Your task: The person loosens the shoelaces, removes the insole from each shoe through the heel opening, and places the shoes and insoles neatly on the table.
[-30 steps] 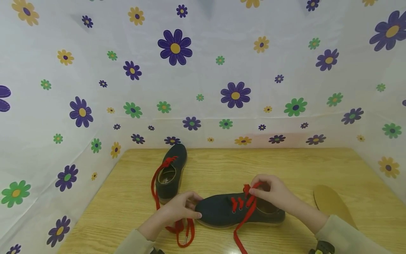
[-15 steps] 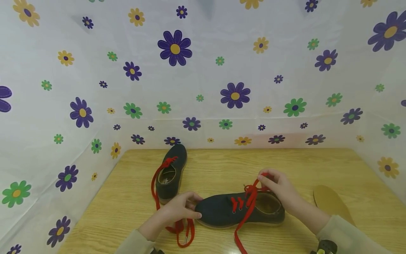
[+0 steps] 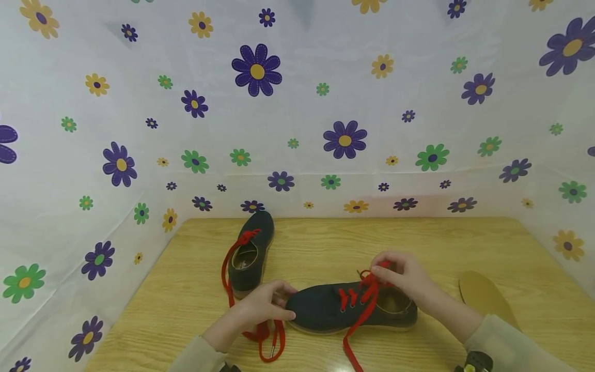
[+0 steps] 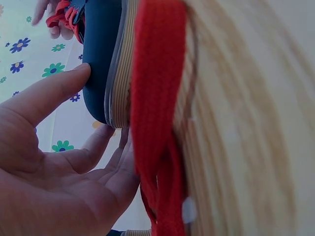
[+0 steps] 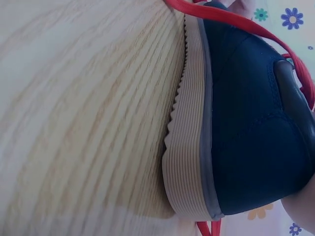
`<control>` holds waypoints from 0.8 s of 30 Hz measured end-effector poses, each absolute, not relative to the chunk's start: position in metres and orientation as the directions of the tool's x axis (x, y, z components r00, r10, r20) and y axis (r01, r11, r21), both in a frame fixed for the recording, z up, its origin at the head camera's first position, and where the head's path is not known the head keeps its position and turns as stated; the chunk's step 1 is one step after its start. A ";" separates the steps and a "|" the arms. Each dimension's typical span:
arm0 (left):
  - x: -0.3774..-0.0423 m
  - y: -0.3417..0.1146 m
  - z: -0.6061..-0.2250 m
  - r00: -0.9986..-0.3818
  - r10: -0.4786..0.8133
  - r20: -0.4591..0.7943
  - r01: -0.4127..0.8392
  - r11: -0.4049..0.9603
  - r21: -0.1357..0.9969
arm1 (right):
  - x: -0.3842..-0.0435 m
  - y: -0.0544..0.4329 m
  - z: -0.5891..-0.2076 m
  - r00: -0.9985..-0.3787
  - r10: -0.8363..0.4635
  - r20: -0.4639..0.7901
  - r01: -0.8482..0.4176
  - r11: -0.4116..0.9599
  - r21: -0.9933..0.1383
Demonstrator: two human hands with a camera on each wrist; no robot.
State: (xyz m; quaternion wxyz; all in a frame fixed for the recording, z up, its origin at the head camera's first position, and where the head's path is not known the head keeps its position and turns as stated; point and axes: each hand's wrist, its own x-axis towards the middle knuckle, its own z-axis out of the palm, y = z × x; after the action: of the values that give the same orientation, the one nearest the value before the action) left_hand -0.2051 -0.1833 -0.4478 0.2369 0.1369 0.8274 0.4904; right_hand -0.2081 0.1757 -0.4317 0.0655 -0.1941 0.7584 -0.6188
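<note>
A dark navy shoe [image 3: 316, 307] lies sideways on the wooden table, toe to the left. My left hand [image 3: 257, 307] holds its toe; the left wrist view shows the thumb on the upper and the other fingers around the front of the sole. Above the shoe's opening, my right hand [image 3: 404, 274] pinches a red shoelace [image 3: 364, 312] between thumb and fingers. The lace is threaded through the eyelets and bunched beside the fingertips, with one long end hanging over the near side. In the right wrist view the shoe's heel [image 5: 261, 162] shows, while the fingertips are out of sight.
A matching shoe [image 3: 246, 279] stands behind my left hand, its toe towards the back wall. Its red lace [image 3: 279, 349] trails down in loops beside my left wrist. A tan insole [image 3: 485, 297] lies at the right, partly behind my right forearm. A flowered sheet [image 3: 297, 103] encloses the table.
My right hand lifts the lace up and to the right, then comes back down and left towards the bunched lace. My left hand and both shoes stay in place.
</note>
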 end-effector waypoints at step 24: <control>-0.204 -0.185 -0.449 -0.846 0.463 -0.263 -0.031 0.451 0.892 | -0.210 0.173 -0.433 -0.965 -0.255 0.065 -0.113 0.178 -0.978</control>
State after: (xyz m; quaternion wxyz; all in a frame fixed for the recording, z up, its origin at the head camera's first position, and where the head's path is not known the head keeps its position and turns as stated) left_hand -0.2036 -0.1848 -0.4486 0.2434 0.1324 0.8162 0.5070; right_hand -0.2103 0.1729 -0.4334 0.0566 -0.1203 0.7653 -0.6298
